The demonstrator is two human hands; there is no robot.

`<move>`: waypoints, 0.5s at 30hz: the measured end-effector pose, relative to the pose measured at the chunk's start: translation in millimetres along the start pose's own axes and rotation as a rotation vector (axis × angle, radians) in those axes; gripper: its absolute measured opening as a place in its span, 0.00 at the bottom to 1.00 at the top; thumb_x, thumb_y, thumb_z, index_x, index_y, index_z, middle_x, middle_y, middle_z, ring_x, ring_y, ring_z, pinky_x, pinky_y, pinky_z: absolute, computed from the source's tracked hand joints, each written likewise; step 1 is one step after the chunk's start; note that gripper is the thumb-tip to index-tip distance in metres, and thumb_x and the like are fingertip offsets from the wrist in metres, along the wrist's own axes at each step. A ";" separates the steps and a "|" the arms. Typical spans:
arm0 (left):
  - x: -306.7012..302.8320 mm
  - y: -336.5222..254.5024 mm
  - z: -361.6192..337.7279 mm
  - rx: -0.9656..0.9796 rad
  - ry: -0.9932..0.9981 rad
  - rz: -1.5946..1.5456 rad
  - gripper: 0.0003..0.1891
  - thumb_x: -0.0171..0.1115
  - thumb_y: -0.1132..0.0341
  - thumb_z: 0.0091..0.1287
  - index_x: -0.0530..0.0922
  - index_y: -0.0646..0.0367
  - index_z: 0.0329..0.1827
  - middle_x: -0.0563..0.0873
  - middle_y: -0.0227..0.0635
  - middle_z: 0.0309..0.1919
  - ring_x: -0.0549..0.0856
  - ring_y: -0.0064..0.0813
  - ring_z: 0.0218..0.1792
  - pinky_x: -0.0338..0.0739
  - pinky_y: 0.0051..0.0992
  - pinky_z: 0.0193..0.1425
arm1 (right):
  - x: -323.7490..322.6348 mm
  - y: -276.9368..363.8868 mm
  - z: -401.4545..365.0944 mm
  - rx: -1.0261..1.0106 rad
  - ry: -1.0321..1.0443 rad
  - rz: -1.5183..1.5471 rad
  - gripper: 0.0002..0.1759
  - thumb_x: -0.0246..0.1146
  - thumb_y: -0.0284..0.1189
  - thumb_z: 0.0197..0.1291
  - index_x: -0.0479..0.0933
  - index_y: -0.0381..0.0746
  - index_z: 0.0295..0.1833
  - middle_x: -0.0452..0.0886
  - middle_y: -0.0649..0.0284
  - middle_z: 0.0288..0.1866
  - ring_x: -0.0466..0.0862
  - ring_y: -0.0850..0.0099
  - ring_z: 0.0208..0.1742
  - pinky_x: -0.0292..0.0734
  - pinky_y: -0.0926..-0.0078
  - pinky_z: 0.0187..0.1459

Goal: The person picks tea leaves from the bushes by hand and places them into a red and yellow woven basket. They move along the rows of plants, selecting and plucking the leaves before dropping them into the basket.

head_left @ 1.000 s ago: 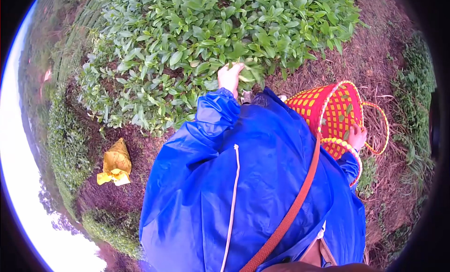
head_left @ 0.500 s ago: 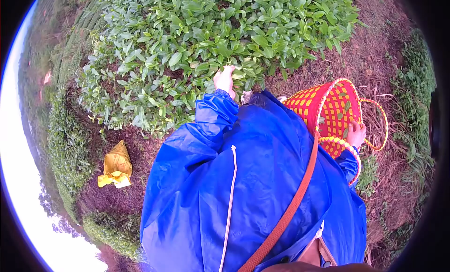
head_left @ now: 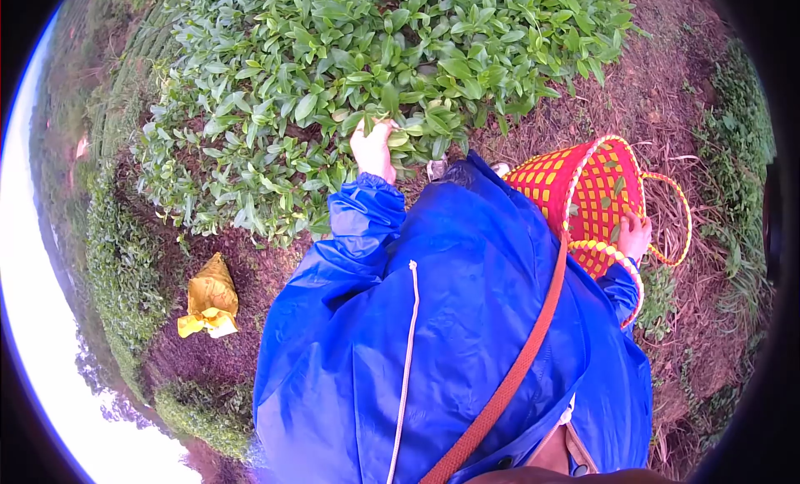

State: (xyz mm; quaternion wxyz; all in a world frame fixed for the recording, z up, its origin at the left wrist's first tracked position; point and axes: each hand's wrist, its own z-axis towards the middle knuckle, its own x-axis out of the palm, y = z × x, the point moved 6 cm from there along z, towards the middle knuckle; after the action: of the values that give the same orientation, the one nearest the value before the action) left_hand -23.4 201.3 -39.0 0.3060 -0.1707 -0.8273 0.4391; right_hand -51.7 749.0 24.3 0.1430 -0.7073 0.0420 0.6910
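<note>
At the near edge of a leafy bush [head_left: 317, 75], which looks like tea, my left hand [head_left: 373, 150] has its fingers closed among green leaves [head_left: 400, 134]. The fingertips are partly covered, but they seem to pinch a leafy shoot. On my right side hangs a red and yellow woven basket [head_left: 542, 184], tilted with its mouth toward me. My right hand [head_left: 635, 237] grips the basket's near rim, fingers curled at the edge. A few loose green leaves [head_left: 618, 185] lie inside the basket.
A reddish-brown strap [head_left: 525, 359] crosses my blue raincoat [head_left: 350, 376] to the basket. Rope handles [head_left: 685, 221] loop from its rim. A yellow bag [head_left: 211, 295] sits on the ground at left. Dry grass [head_left: 675, 184] and weeds lie at right.
My left hand has shifted slightly left and back toward me, its fingers still at the leaves. My right hand stays at the basket rim.
</note>
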 end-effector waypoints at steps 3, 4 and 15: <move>-3.8 -30.4 0.1 0.080 -0.051 0.149 0.03 0.52 0.77 0.47 0.70 0.59 0.24 0.76 0.30 0.22 0.72 0.21 0.27 0.64 0.22 0.43 | 2.5 -4.6 0.6 -0.006 -0.011 -0.003 0.12 0.58 0.38 0.46 0.76 0.51 0.39 0.64 0.54 0.53 0.65 0.56 0.53 0.62 0.64 0.52; 0.3 -49.8 -0.6 0.129 -0.026 0.082 0.03 0.52 0.77 0.47 0.69 0.58 0.23 0.76 0.30 0.21 0.72 0.20 0.27 0.63 0.22 0.45 | 2.7 -3.3 0.1 0.003 0.001 0.014 0.12 0.58 0.38 0.46 0.76 0.51 0.39 0.65 0.54 0.53 0.65 0.56 0.53 0.62 0.64 0.52; -51.3 -31.8 35.5 -0.136 0.197 0.446 0.16 0.52 0.79 0.46 0.68 0.62 0.41 0.76 0.34 0.29 0.77 0.24 0.29 0.71 0.21 0.36 | -1.7 10.6 7.4 0.025 0.043 -0.014 0.13 0.56 0.41 0.48 0.75 0.53 0.40 0.63 0.56 0.56 0.63 0.57 0.55 0.60 0.64 0.53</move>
State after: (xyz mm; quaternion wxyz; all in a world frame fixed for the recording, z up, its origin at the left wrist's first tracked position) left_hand -8.4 133.2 -46.0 0.2687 -0.4110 -0.7631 0.4201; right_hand -61.6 740.5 24.4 0.1556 -0.7204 0.0489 0.6741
